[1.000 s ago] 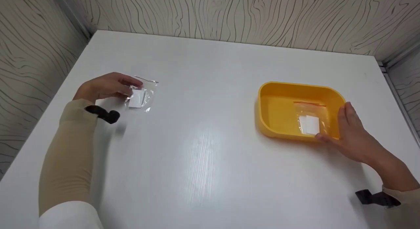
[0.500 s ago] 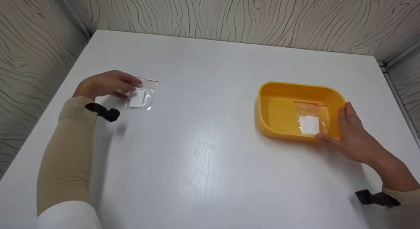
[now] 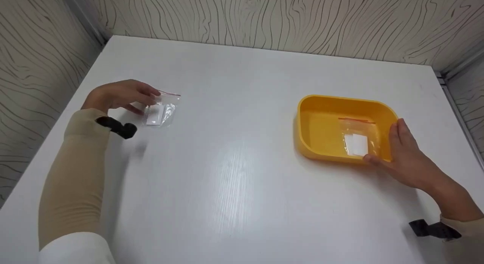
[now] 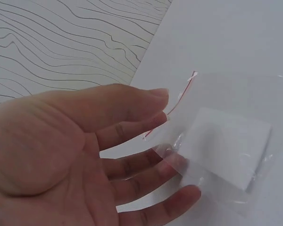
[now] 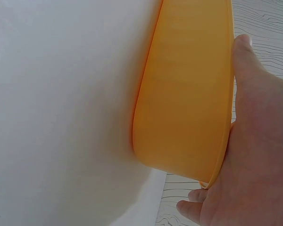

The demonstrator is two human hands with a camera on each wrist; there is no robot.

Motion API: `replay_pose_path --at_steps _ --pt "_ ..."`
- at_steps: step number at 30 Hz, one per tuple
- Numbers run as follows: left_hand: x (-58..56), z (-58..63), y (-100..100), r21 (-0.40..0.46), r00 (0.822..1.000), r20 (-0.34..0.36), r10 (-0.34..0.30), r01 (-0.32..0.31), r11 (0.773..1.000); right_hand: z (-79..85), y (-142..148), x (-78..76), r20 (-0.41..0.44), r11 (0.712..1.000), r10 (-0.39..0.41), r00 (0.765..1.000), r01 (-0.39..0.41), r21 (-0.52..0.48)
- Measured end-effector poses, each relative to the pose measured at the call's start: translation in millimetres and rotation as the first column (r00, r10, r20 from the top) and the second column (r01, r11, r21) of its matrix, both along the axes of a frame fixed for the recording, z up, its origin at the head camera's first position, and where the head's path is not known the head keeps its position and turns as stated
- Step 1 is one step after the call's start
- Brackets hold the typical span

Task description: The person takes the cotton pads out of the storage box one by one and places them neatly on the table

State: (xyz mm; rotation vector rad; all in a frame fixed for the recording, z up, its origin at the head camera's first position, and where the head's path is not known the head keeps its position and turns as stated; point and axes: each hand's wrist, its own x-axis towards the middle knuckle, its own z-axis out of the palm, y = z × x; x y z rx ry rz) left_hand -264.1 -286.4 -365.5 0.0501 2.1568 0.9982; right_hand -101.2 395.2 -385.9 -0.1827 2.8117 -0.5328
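At the left of the table, my left hand [image 3: 126, 94] pinches a small clear zip bag [image 3: 171, 104] by a corner of its red-lined edge. In the left wrist view, thumb and forefinger meet at the red line [image 4: 181, 98], while the other fingers spread loosely beneath. A flat white square [image 4: 226, 141] is inside the bag. My right hand [image 3: 412, 162] rests against the near right corner of a yellow plastic box [image 3: 321, 156], fingers extended along its side and thumb on the near rim. Inside the box lies bagging with red lines [image 3: 357, 125] and white pieces [image 3: 360, 144].
The white table [image 3: 227, 162] carries the box at its right side. Wood-patterned panels [image 3: 257, 18] rise behind the table and at both sides. Each wrist wears a black strap piece [image 3: 115, 127].
My left hand has shifted slightly left with the zip bag, which has turned a little, showing its red line better. The right hand and the box have stayed in place.
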Motion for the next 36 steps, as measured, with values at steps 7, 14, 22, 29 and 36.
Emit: replay_pose_path --at_steps 7,14,22,29,36 --pt "2.0 6.3 0 -0.03 1.0 0.001 -0.023 0.024 0.999 -0.1 1 0.2 -0.008 1.0 0.007 1.0 -0.007 -0.003" --pt "3.2 14.8 0 -0.059 1.0 -0.012 -0.016 0.015 0.998 -0.2 1 -0.4 -0.01 1.0 0.005 1.0 -0.005 -0.002" --pt "1.2 19.5 0 -0.043 1.0 -0.027 -0.004 0.003 0.999 0.1 1 0.2 -0.005 1.0 0.005 1.0 -0.005 -0.003" --pt "1.9 20.3 1 -0.001 0.998 -0.045 0.038 -0.038 0.999 0.0 -1 -0.6 0.01 1.0 -0.004 1.0 0.004 0.0" --pt "2.2 20.6 -2 0.067 0.995 -0.084 0.059 -0.053 0.996 -0.9 1 0.5 -0.011 1.0 0.008 1.0 -0.008 -0.009"
